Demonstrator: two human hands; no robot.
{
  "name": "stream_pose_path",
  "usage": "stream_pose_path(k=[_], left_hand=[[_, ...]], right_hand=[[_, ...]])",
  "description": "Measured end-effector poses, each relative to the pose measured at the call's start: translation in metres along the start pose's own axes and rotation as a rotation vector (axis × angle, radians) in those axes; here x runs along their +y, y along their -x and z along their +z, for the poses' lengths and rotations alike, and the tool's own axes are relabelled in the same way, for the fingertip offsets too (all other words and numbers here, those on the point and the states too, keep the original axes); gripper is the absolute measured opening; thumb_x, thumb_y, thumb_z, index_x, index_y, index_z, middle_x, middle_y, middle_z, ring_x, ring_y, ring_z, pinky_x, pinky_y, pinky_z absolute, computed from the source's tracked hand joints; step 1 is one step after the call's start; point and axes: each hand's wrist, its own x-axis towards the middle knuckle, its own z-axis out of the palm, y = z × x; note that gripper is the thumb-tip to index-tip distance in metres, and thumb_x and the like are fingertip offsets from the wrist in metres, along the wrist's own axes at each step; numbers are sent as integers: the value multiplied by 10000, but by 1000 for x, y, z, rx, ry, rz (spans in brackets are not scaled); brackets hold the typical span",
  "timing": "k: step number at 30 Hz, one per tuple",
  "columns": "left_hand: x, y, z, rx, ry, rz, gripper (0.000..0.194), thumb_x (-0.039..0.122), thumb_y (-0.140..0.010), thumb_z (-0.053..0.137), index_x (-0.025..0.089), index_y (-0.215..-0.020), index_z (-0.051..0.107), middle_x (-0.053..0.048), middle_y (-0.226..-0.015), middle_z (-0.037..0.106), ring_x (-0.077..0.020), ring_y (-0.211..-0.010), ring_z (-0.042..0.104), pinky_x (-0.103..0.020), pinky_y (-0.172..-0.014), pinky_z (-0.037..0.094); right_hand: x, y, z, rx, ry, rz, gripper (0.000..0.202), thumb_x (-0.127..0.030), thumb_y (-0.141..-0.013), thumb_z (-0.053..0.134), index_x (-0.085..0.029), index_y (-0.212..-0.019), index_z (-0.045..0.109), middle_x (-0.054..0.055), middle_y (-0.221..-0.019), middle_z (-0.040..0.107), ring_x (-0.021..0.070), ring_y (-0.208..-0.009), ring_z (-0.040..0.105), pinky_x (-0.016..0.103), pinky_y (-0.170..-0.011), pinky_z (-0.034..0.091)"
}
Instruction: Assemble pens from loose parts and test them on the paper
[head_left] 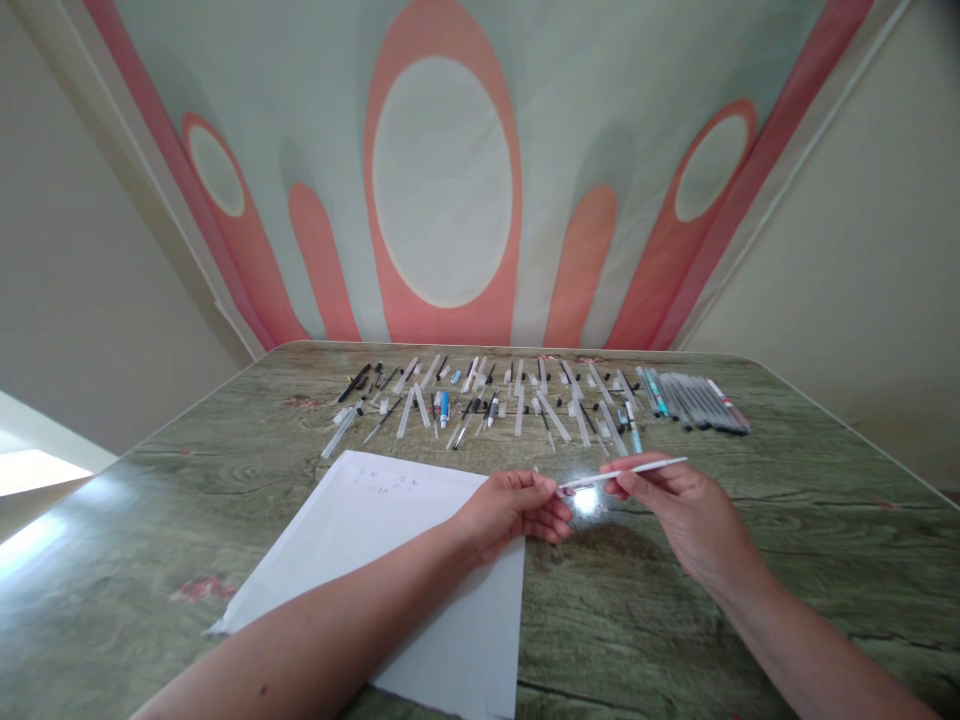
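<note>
– Where is the white pen (592, 481)?
– Above the surface (637, 620), right of the paper (360, 515); its left end is pinched by the left hand (521, 510), its middle by the right hand (667, 495).
– And the pen parts (519, 412)?
– They are laid out farther off.

Green-brown wood-grain tabletop (832, 500), right side: open to passage.
Middle: barred by slim white stick (664, 464) from left hand (521, 508) to right hand (679, 500).
Far side: obstructed by scattered translucent plastic pen parts (519, 412), packed row of grey barrels (686, 402).
Left: passable above flat white paper sheet (337, 530).
</note>
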Motion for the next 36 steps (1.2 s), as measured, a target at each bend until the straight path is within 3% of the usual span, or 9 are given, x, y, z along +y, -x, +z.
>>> stream_pose_path(k=[5,12,17,23,36], left_hand=[[2,-1,-2,-14,23,-22,211,300,-850,584,89,-841,581,-105,-779,674,-149,-647,666,-246,-608,522],[0,0,-1,-29,18,-33,231,319,-838,604,89,-830,589,-102,-789,679,-139,-647,663,-242,-614,516],[0,0,0,-41,26,-50,240,329,-830,615,90,-847,599,-99,-803,681,-137,-658,662,-245,-628,511],[0,1,2,-87,13,-77,273,356,-844,590,85,-868,615,-107,-812,681,-147,-672,664,-262,-653,509],[1,3,11,-185,173,-277,223,282,-840,597,75,-901,652,-86,-799,670,-131,-708,655,-218,-644,482]], right_hand=[[-2,0,-2,-22,70,-3,203,-334,-768,697,-199,-919,712,50,-885,701,164,-766,635,296,-740,503],[2,-1,-1,-11,-1,-11,183,-323,-770,697,-193,-900,698,51,-900,697,159,-739,623,306,-730,493],[4,3,7,8,-23,-16,190,-326,-796,671,-198,-937,678,49,-922,700,158,-749,620,301,-720,484],[1,8,22,-83,-28,-18,197,-323,-841,618,-183,-966,678,46,-867,694,137,-686,590,263,-617,468],[0,12,37,-152,-198,101,226,-337,-833,626,-195,-1002,675,35,-849,671,111,-638,541,230,-538,415]])
